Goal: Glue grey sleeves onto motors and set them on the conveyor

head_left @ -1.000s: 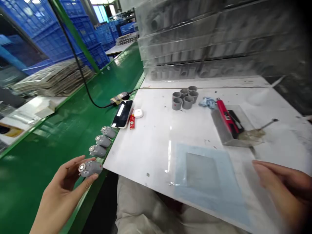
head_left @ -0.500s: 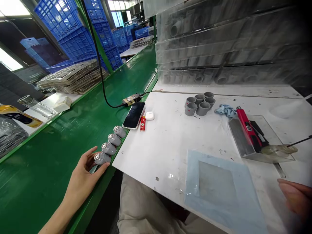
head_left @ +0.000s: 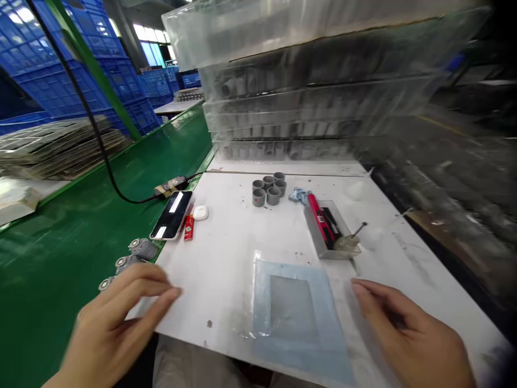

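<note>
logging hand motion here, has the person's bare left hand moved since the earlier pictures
Yes, to the right: the bare left hand, earlier just left of the flat white tabletop, now reaches over its edge.

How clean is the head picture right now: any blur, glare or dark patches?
Head view: left hand blurred; glare streaks on the phone and at the blue sheet's far left corner; stacked trays smeared toward the right; upper right corner nearly black.

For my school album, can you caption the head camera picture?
Left hand and right hand flank a blue sheet, six grey cylinders beyond.
</note>
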{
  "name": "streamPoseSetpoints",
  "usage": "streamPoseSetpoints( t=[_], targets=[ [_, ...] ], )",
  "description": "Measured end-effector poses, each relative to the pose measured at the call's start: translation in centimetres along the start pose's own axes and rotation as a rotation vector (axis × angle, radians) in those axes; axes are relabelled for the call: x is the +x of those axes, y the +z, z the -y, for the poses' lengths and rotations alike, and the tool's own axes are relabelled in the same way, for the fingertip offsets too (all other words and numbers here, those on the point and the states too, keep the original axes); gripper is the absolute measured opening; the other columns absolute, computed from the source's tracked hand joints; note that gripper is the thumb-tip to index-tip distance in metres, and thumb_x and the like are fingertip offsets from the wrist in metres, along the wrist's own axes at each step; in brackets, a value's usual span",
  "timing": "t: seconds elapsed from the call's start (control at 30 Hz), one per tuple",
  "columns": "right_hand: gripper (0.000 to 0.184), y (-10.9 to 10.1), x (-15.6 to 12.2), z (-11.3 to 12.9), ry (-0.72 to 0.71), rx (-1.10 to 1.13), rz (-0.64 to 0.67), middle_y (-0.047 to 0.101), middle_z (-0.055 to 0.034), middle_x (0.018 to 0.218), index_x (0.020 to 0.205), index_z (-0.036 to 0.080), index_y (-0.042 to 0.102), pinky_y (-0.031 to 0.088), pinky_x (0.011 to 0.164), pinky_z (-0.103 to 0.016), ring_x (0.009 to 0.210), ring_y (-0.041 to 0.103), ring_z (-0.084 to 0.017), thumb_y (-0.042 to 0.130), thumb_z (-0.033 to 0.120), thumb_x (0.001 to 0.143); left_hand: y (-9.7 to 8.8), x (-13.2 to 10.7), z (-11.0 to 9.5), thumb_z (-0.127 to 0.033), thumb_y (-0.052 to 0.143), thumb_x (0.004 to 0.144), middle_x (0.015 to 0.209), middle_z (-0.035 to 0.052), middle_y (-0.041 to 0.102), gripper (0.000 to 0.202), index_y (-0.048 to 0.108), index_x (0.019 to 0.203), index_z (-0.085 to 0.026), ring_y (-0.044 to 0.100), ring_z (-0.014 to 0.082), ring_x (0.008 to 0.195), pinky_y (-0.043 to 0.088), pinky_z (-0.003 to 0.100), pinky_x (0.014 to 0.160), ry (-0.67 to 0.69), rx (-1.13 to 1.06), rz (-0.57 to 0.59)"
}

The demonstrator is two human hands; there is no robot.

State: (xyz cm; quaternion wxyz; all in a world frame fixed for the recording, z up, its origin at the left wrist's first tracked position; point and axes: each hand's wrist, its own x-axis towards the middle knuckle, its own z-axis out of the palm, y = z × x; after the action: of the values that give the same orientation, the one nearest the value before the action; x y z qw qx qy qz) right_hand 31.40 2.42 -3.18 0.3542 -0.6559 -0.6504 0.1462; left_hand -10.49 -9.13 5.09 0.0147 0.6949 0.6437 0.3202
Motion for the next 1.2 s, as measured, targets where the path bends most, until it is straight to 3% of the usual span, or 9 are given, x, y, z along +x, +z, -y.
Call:
streamPoseSetpoints(
  t=[0.1, 0.27, 0.4, 0.57, 0.7, 0.8, 0.93, 1.03, 1.2],
  targets=[
    [0.038, -0.4, 0.1, 1.4, 0.006, 0.055, 0.009, 0.081, 0.0, 0.082, 0.099, 0.027, 0.084, 0.059, 0.059, -0.025, 0.065, 0.074, -0.019, 0.067, 0.06, 0.094, 5.4, 7.3, -2.8, -0.027, 0.059, 0.107, 0.094, 0.0035, 0.074, 0.019, 0.07, 0.091, -0.025, 0.072, 0.0201, 0.088, 0.059, 0.031, 0.075, 0.063, -0.133, 0.12],
    [0.035, -0.3, 0.0, 1.9, -0.025, 0.147, -0.018, 0.078, 0.0001, 0.077, 0.098, 0.026, 0.084, 0.058, 0.059, -0.024, 0.062, 0.07, -0.018, 0.069, 0.057, 0.097, 14.6, 17.1, -3.4, -0.033, 0.068, 0.104, 0.142, 0.0132, 0.065, 0.041, 0.061, 0.143, -0.021, 0.071, 0.0276, 0.115, 0.063, 0.046, 0.093, -0.016, -0.123, 0.099],
    [0.037, -0.3, -0.2, 2.1, -0.007, 0.26, 0.013, 0.078, -0.0008, 0.076, 0.098, 0.025, 0.083, 0.057, 0.058, -0.027, 0.061, 0.069, -0.019, 0.068, 0.058, 0.099, 17.5, 20.4, -2.7, -0.036, 0.073, 0.102, 0.146, 0.0123, 0.065, 0.033, 0.069, 0.129, -0.019, 0.066, 0.0308, 0.127, 0.056, 0.056, 0.107, -0.111, -0.129, 0.051],
    [0.041, -1.9, 0.5, 2.1, 0.123, 0.354, 0.051, 0.079, -0.0039, 0.086, 0.101, 0.023, 0.082, 0.057, 0.063, -0.03, 0.073, 0.07, -0.022, 0.066, 0.061, 0.1, 15.1, 16.9, -3.3, -0.051, 0.07, 0.099, 0.111, 0.008, 0.077, 0.03, 0.074, 0.098, -0.021, 0.073, 0.0269, 0.1, 0.059, 0.044, 0.092, -0.215, -0.265, 0.115],
    [0.043, -3.2, 4.2, 0.7, 0.118, 0.281, -0.062, 0.079, -0.0106, 0.108, 0.118, 0.021, 0.075, 0.059, 0.081, -0.039, 0.091, 0.072, -0.026, 0.07, 0.057, 0.095, 11.7, 10.0, -5.0, -0.066, 0.068, 0.094, 0.111, 0.0043, 0.074, 0.057, 0.064, 0.14, -0.031, 0.071, 0.0218, 0.08, 0.058, 0.033, 0.07, -0.292, -0.42, 0.236],
    [0.062, -2.5, 8.2, -0.5, 0.084, 0.298, -0.073, 0.07, -0.0177, 0.142, 0.139, 0.019, 0.062, 0.055, 0.104, -0.049, 0.126, 0.067, -0.032, 0.078, 0.048, 0.086, 10.7, 5.5, -6.3, -0.067, 0.076, 0.087, 0.083, -0.0005, 0.063, 0.051, 0.072, 0.125, -0.033, 0.062, 0.0221, 0.074, 0.055, 0.035, 0.074, -0.436, -0.558, 0.351],
    [0.051, -1.0, 11.7, -1.2, 0.061, 0.384, 0.047, 0.079, -0.0164, 0.126, 0.125, 0.018, 0.07, 0.059, 0.101, -0.049, 0.113, 0.076, -0.031, 0.081, 0.043, 0.081, 11.7, 1.9, -7.1, -0.065, 0.084, 0.08, 0.085, -0.0017, 0.069, 0.059, 0.062, 0.126, -0.035, 0.064, 0.0207, 0.075, 0.052, 0.031, 0.07, -0.658, -0.929, 0.448],
    [0.045, -1.6, 10.8, -0.4, 0.048, 0.443, 0.018, 0.081, -0.0145, 0.119, 0.12, 0.018, 0.072, 0.059, 0.104, -0.048, 0.111, 0.077, -0.031, 0.074, 0.051, 0.09, 12.0, 0.9, -7.3, -0.057, 0.093, 0.074, 0.103, 0.0012, 0.078, 0.061, 0.061, 0.121, -0.034, 0.071, 0.0214, 0.087, 0.056, 0.03, 0.076, -0.727, -1.08, 0.443],
    [0.051, -3.8, 2.8, 2.8, 0.077, 0.482, -0.149, 0.082, -0.0097, 0.119, 0.14, 0.025, 0.072, 0.064, 0.093, -0.048, 0.096, 0.078, -0.028, 0.075, 0.052, 0.097, 10.3, 0.9, -6.9, -0.051, 0.084, 0.086, 0.101, 0.0014, 0.078, 0.048, 0.064, 0.126, -0.035, 0.071, 0.0213, 0.091, 0.058, 0.026, 0.075, -0.652, -0.965, 0.489]
  ],
)
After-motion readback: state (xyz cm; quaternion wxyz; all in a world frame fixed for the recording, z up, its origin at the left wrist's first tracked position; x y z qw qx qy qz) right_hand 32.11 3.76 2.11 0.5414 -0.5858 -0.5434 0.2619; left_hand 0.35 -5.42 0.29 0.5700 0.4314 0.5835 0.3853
